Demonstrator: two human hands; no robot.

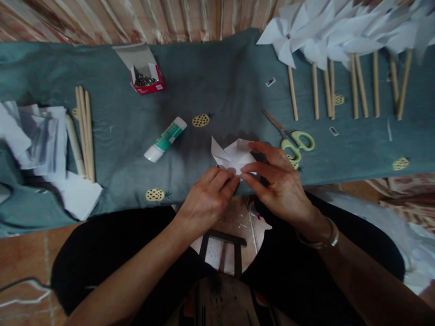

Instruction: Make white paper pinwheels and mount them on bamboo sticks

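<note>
Between my two hands is a white paper pinwheel [234,153], its blades partly folded, near the front edge of the cloth-covered table. My left hand [211,192] pinches its lower edge, with the fingers curled in. On the right side, the fingers and thumb of my right hand [277,179] grip the paper near its lower corner. Fingers hide part of the pinwheel's middle. Just beyond my right hand lie scissors [295,139] with green handles. A green and white glue stick [166,139] rests to the left of the paper.
Finished-looking white pinwheels [316,38] on wooden sticks lie at the back right. A red and white box [148,81] of small metal pieces stands open at the back. At left are loose wooden sticks [89,136] and stacked paper sheets [50,140]. A curtain [136,20] hangs behind.
</note>
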